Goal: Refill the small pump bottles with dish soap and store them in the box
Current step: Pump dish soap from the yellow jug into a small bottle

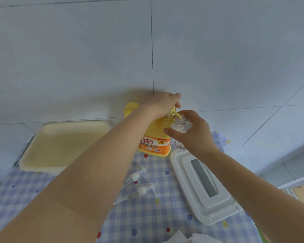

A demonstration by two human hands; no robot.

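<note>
Pressing soap jug [155, 137] pump with my left hand [159, 105]; right hand [191, 132] pinches the light, slippery small bottle [180, 124] by its shoulders beside it.

Dish soap jug [154, 135]: yellow body, orange label with red and white print, yellow pump spout. Small bottle [180, 124]: clear. Loose pump heads [139, 183], near centre: white caps, clear tubes. Tray [63, 146], left: pale cream. Box lid [204, 188], right: white with grey strip. Tablecloth [147, 216]: blue-white check, red, blue, yellow dots
</note>
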